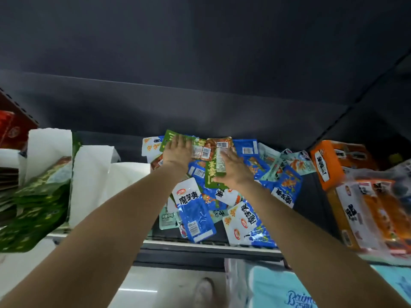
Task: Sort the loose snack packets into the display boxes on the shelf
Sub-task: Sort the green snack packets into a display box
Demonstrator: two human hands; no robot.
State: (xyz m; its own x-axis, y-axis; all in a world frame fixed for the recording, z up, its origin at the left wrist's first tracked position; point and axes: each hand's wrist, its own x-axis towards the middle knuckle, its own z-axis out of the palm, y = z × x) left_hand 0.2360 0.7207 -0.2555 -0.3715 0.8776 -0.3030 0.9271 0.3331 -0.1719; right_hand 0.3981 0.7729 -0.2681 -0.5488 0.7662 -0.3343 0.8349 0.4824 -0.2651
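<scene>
Left hand (178, 152) fingers flat on green packet (175, 138), frame center. Right hand (233, 170) fingers spread flat, thumb curled at edge of second green packet (212, 172). Loose packets (195, 216) heaped on shelf (200, 245) below. White boxes (93, 174) left, orange boxes (329, 165) right.

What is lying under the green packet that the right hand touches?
Under the green packet, blue packets show at its edges. The right hand and the packet itself cover the rest, so what lies directly beneath is hidden.
</scene>
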